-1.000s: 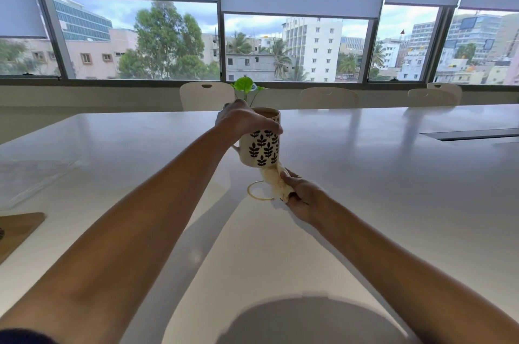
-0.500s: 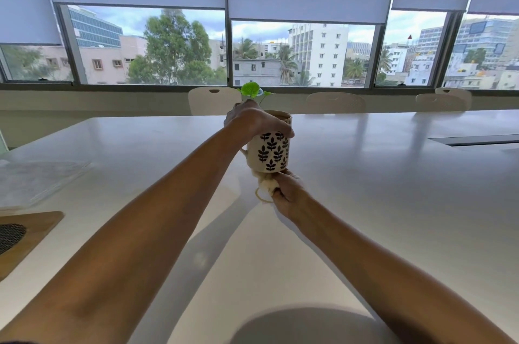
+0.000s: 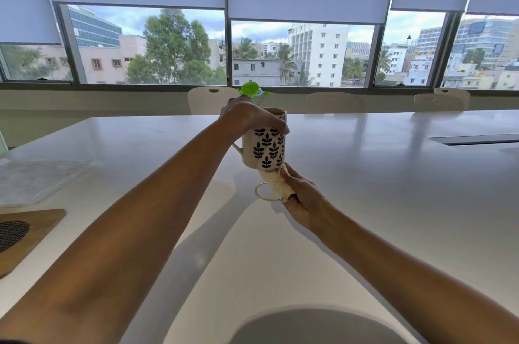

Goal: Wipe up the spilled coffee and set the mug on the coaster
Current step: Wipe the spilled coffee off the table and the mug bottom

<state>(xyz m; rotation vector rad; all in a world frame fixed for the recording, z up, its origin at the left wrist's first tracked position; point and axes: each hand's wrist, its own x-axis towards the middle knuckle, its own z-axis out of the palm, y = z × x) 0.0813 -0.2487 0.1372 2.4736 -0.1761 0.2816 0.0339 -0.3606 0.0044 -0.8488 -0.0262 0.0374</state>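
Observation:
My left hand (image 3: 250, 116) grips a cream mug (image 3: 265, 148) with dark leaf prints from above by its rim and holds it tilted in the air over the white table (image 3: 379, 189). Its handle points left. My right hand (image 3: 302, 194) is shut on a crumpled cream cloth (image 3: 276, 185) that presses against the mug's underside. A brown coffee ring (image 3: 262, 192) marks the table directly below the mug, partly covered by the cloth. At the far left edge lies a wooden board (image 3: 39, 227) with a dark round woven coaster (image 3: 11, 232) on it.
A clear plastic sheet (image 3: 36, 179) lies on the table at the left, behind the board. A small green plant (image 3: 251, 89) stands behind the mug. White chairs (image 3: 209, 99) line the far edge under the windows. A dark slot (image 3: 474, 139) crosses the table at the right.
The mug stays lifted in my left hand. My right hand went up under the mug with the cloth, then dropped slightly, so the coffee ring shows again.

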